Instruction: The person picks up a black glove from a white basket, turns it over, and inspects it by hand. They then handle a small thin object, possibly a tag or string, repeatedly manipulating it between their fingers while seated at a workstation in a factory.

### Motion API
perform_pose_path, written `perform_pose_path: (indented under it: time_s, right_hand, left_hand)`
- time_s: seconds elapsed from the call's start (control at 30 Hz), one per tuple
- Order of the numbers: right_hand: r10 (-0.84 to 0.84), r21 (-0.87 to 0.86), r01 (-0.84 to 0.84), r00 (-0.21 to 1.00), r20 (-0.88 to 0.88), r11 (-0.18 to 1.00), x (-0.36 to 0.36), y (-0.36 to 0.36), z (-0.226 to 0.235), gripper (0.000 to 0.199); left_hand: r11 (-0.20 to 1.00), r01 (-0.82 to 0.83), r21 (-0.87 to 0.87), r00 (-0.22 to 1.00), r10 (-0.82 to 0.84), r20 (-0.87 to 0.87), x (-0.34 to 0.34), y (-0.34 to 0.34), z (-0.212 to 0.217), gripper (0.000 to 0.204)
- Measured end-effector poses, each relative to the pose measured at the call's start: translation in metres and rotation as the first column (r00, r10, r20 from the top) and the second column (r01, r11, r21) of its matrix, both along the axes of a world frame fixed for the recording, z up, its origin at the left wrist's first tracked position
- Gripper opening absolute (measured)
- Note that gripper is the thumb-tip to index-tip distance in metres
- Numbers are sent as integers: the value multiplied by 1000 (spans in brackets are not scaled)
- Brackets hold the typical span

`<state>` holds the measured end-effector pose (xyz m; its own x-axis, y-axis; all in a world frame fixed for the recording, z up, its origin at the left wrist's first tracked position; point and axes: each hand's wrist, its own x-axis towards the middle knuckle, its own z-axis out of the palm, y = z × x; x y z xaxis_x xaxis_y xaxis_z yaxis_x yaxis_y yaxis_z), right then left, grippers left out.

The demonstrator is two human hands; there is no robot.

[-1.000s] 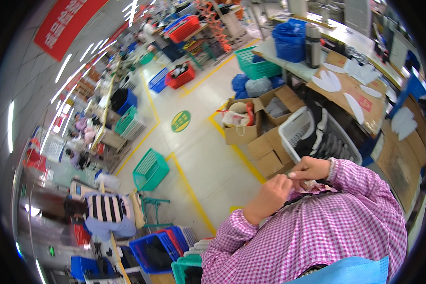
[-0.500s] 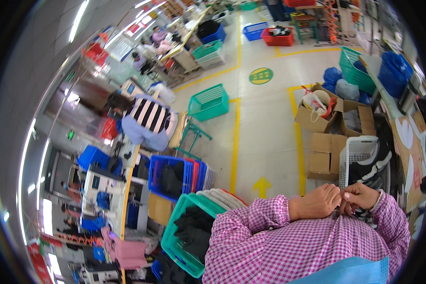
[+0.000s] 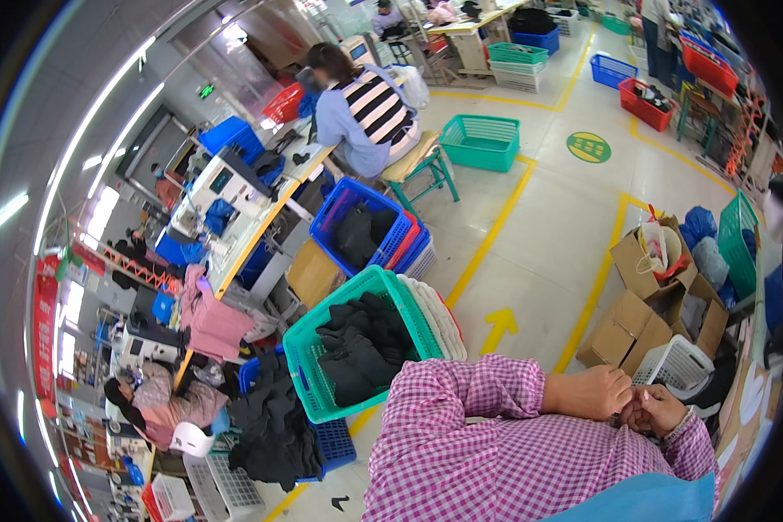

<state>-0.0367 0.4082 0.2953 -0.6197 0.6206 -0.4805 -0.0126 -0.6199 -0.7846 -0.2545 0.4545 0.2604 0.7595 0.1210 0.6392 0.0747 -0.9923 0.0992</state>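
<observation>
While left hand touches right hand, both curled, cannot tell what's pinched or finished; black pieces, left of grip, untouched.

The scene is taken in from head height, through the left of 2 fisheye cameras worn by the person. The view is aimed down and outward across the floor, so the left hand, the right hand and the checked garment are caught close up at lower right. The seated co-worker is set farther off. The room is shown tilted, ceiling lights being placed at the left, and is ringed by a dark rim.
</observation>
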Motion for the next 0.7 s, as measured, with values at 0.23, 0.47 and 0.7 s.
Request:
perform_pose_path:
  time_s: [0.23, 0.47, 0.7]
  right_hand:
    - [-10, 42, 11, 999, -39, 999, -7, 17, -9, 62]
    - [54, 48, -50, 995, -82, 998, -18, 42, -9, 49]
    - [132, 27, -132, 991, -7, 991, -28, 59, -10, 48]
  left_hand:
    - [718, 120, -686, 992, -116, 52, -18, 10, -3, 15]
    - [849, -152, -506, 983, 78, -165, -31, 10, 7, 13]
    - [938, -207, -279, 945, 118, -305, -42, 13, 7, 13]
